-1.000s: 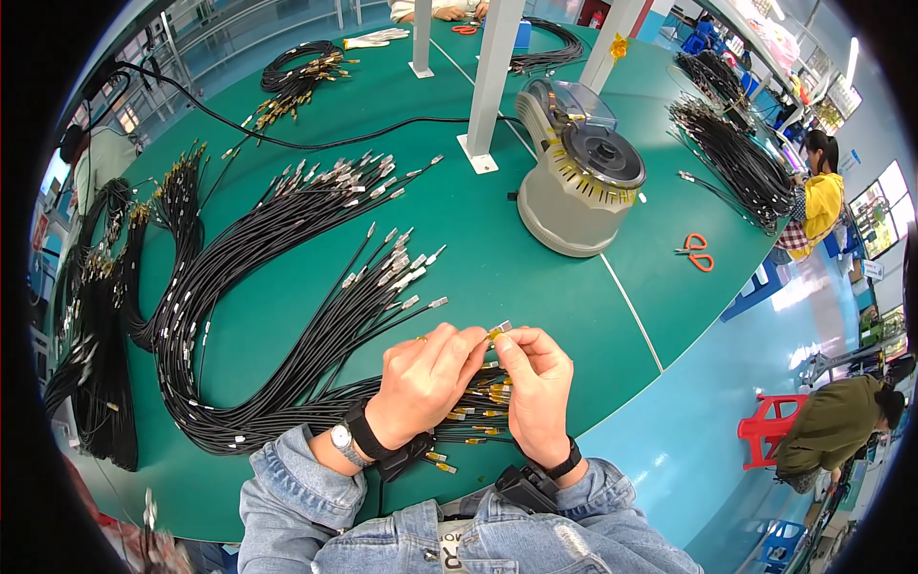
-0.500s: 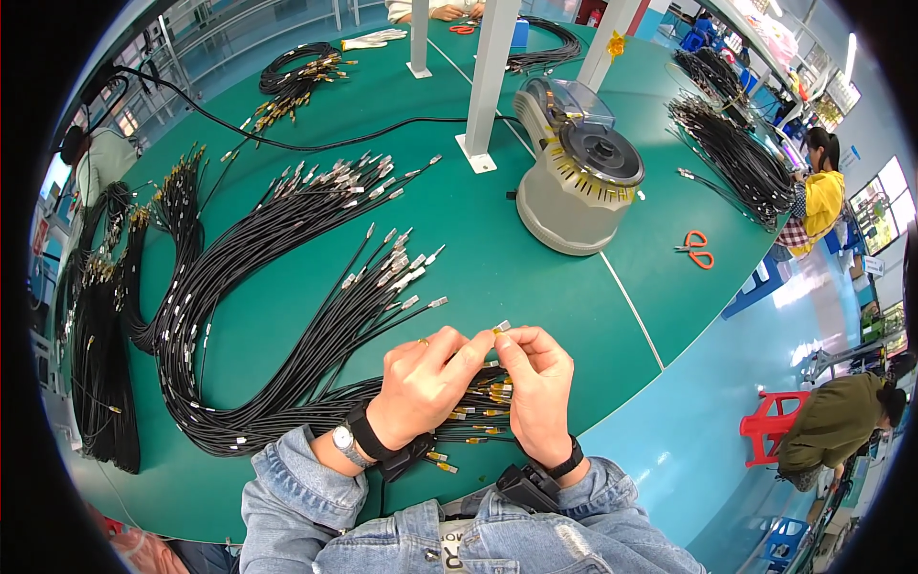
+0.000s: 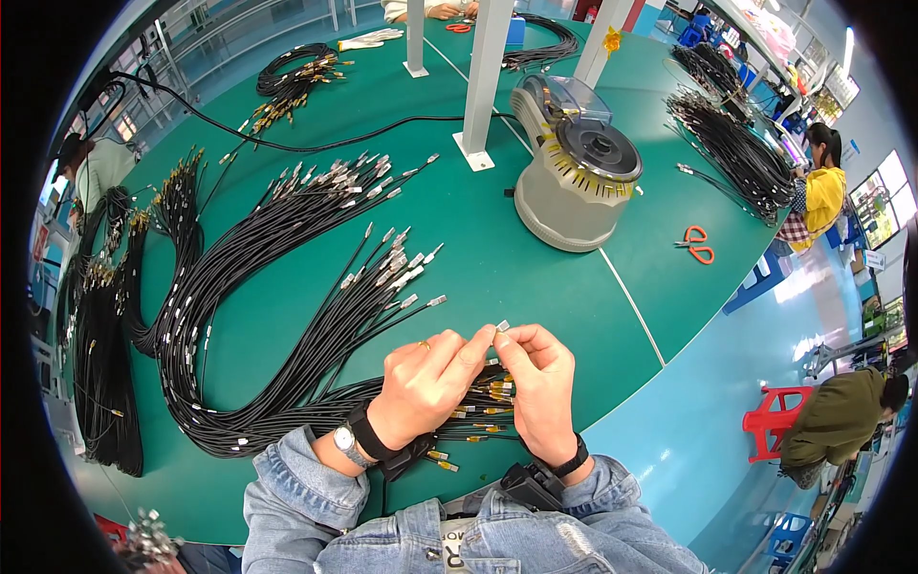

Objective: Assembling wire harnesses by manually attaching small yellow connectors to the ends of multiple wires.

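My left hand [image 3: 427,383] and my right hand [image 3: 538,383] meet above the near part of the green table. Both are closed, fingertips pinching a cable end with a small pale connector or tag [image 3: 502,326]; which of these it is, I cannot tell. Under and between my hands lie yellow-and-silver cable ends [image 3: 490,413], partly hidden by them. They belong to a large bundle of black cables [image 3: 239,421] that curves round to the left. White-tagged ends [image 3: 402,273] of more cables fan out beyond my left hand.
Past my hands stands a round grey tape dispenser [image 3: 574,196], with orange-handled scissors [image 3: 699,245] to its right. Metal posts [image 3: 483,86] rise from the table [image 3: 535,287]. More black cable bundles lie at the far left and right [image 3: 736,158]. Blurred connectors [image 3: 148,542] show at lower left.
My hands keep almost the same pinch and place. A blurred cluster of connectors has come into view at the lower left. At the far left, a person has shifted.
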{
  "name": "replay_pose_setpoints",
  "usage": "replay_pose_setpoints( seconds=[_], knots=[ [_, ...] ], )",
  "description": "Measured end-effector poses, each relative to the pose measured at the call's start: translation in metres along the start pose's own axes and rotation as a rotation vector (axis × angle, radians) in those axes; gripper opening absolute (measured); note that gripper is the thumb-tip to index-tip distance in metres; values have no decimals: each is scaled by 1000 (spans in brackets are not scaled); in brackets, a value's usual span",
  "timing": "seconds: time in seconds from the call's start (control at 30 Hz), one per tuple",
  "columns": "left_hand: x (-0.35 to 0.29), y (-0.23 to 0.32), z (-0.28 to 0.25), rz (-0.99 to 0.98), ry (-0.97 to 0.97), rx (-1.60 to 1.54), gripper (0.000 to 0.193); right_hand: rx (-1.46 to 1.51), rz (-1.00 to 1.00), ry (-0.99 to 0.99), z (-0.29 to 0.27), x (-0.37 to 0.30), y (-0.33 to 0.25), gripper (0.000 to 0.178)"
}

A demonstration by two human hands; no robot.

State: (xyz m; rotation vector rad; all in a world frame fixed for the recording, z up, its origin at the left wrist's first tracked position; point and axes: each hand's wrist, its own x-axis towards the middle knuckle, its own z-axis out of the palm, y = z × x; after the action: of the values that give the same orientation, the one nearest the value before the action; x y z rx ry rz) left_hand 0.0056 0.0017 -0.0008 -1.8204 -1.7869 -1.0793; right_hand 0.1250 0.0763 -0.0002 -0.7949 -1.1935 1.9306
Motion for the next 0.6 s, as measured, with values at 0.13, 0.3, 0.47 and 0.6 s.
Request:
replay_pose_setpoints(
  seconds=[0.13, 0.3, 0.47, 0.6],
  knots=[
    [-1, -1, 3, -26, 17, 2, 32, -6, -4, -32, -1, 0, -3, 4],
    [0, -1, 4, -93, 38, -73, 25, -6, 4, -15, 3, -3, -7, 10],
    [2, 1, 1, -154, 22, -93, 24, 24, 13, -18, 2, -4, -6, 13],
    [2, 1, 2, -167, 31, -112, 24, 7, 4, -62, 2, -3, -5, 11]
  ],
)
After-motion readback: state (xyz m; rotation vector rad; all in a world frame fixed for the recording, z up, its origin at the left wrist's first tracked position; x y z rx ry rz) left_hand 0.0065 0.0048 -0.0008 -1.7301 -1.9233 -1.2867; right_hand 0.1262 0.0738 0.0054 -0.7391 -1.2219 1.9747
